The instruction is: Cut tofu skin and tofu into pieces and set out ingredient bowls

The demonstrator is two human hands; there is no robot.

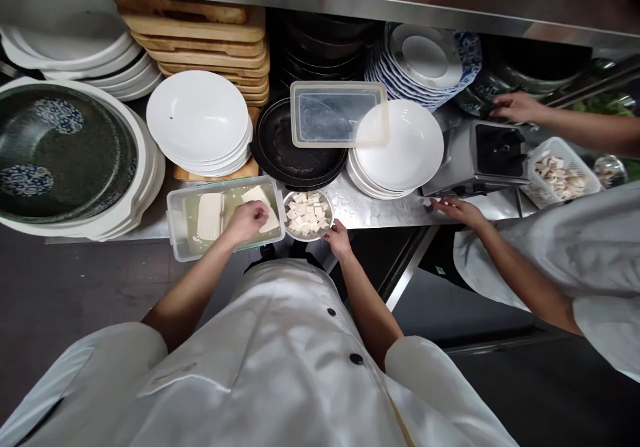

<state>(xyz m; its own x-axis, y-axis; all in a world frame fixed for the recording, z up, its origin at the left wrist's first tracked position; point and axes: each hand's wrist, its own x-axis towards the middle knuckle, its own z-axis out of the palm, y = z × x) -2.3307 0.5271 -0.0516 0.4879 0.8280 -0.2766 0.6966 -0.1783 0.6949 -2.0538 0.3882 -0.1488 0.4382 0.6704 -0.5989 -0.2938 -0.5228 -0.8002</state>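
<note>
A clear plastic container holds cloudy liquid and white blocks of tofu. Above it is my left hand, fingers curled together over the right-hand block; whatever they may hold is hidden. Right beside the container, a small round metal bowl is filled with tofu cubes. My right hand grips this bowl at its lower right rim, with the thumb at the edge and the other fingers partly out of sight beneath.
Behind stand stacked white bowls, a black pan, wooden boards and a plastic lid overlapping more white bowls. A co-worker's hands are at the right, near a metal dispenser and a tub of sliced mushrooms. A shelf edge runs overhead.
</note>
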